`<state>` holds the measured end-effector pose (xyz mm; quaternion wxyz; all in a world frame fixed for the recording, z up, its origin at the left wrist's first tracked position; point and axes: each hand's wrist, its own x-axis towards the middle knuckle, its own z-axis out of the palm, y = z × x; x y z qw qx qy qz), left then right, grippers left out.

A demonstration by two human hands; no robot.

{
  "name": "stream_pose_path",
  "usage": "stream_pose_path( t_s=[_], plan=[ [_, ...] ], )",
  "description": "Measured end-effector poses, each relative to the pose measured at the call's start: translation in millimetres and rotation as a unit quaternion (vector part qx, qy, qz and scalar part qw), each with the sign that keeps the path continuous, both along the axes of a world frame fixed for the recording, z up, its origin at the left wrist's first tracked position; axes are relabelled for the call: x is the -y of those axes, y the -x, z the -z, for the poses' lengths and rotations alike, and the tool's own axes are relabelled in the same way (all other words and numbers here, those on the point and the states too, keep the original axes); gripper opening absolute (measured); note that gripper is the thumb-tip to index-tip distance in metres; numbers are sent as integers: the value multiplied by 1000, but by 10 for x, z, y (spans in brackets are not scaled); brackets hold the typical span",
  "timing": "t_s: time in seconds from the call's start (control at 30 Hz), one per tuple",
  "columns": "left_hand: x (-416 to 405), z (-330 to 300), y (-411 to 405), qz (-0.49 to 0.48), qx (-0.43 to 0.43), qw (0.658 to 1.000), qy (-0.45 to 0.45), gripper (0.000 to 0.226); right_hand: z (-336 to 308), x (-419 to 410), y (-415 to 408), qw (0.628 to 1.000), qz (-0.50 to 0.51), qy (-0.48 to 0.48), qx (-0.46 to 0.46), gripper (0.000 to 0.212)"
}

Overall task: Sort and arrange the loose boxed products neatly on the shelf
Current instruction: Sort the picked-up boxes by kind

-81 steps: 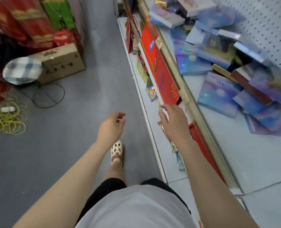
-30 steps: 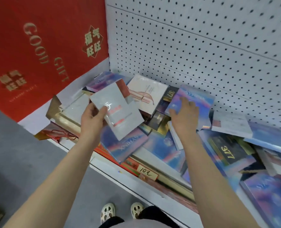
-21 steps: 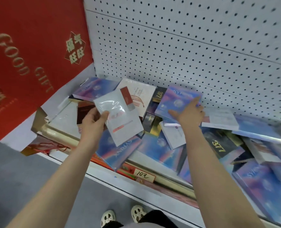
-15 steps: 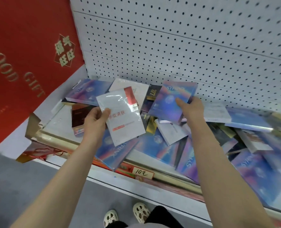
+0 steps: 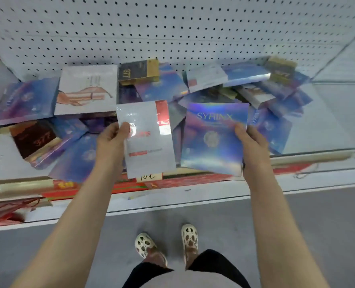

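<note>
At the far left of the shelf [image 5: 328,125], a blue-purple holographic box [image 5: 25,100] lay flat against the pegboard back wall [image 5: 172,28], and a dark brown box marked 377 [image 5: 35,140] lay tilted in front of it. Beside them a white box with a striped drawing [image 5: 86,90] lay face up.

The left hand [image 5: 112,140] gripped a white box with a red corner and red print [image 5: 147,138] by its left edge, thumb on the face and fingers hidden behind. That box stood upright above the shelf's front edge, its long axis running away from the person, its top toward the wall.

Behind it, a black-and-gold 377 box [image 5: 139,71] leaned at the wall.

The right hand [image 5: 251,142] held a holographic SYRINX box [image 5: 214,138] by its right edge, thumb on the face. Nearly square and shimmering blue, purple and pink, it faced the camera, lettering upright, top tipped slightly right.

Further right, more loose boxes [image 5: 265,94] lay heaped on the shelf.
</note>
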<state>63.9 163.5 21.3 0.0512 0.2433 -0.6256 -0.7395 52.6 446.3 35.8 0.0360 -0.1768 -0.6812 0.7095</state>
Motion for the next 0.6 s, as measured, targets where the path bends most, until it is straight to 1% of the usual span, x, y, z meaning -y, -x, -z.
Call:
stream_pose_path(
  t_s=[0.03,0.17,0.27,0.37,0.4,0.5,0.53,0.6],
  plan=[
    [-118,3,-12,11,-4,1000,10,13,33,-137,-132,1000,6,15,5,14],
    [-776,2,-102,64,-14,997,38,16,132,-746,-628,995,63,75,27,27],
    [-1387,49,-225,117,-12,992,40,16,196,-1304,-981,990,95,92,40,27],
    [-2116,104,-364,142,0,989,43,19,269,-1973,-1351,986,125,99,41,42],
    [-2385,124,-428,155,2,987,45,19,285,-2214,-1479,985,138,99,39,40],
    [-3242,162,-627,200,9,979,28,17,282,-2954,-1845,982,165,83,35,19],
    [-3532,171,-688,219,8,975,23,15,276,-3193,-1959,981,176,76,35,15],
    [-4070,185,-795,255,3,967,17,13,279,-3644,-2165,978,196,62,36,21]
  ],
)
